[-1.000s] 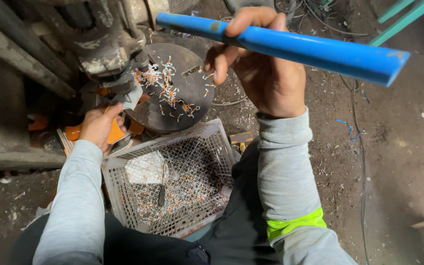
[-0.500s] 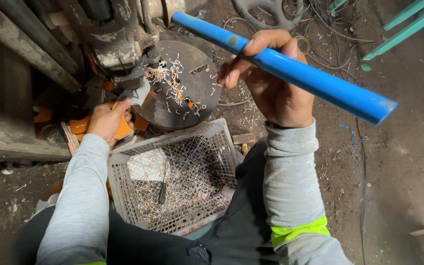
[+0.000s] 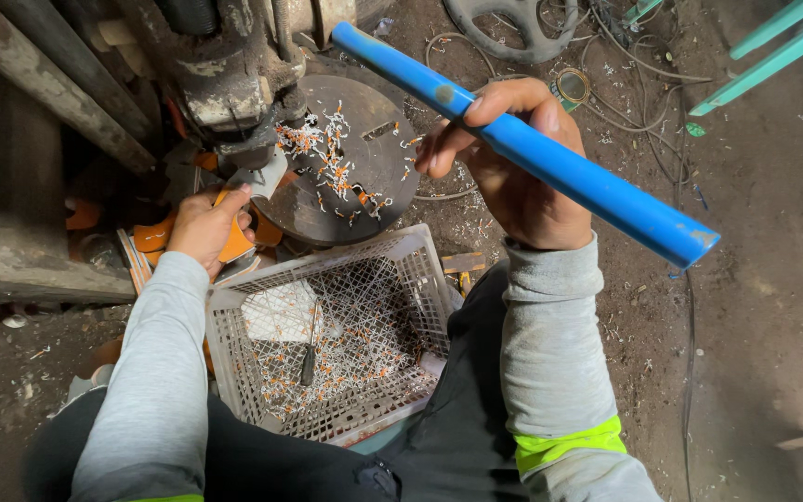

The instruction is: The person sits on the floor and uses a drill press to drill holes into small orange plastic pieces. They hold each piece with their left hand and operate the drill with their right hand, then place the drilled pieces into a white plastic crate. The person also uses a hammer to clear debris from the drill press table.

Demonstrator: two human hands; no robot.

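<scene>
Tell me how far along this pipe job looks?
Some cutting looks done: orange and white shavings litter the round machine plate and the white mesh crate. In hand: the right hand grips a long blue pipe, raised clear of the machine, while the left hand rests on orange pieces beside the plate. The blue pipe looks uncut, so its share seems left.
</scene>
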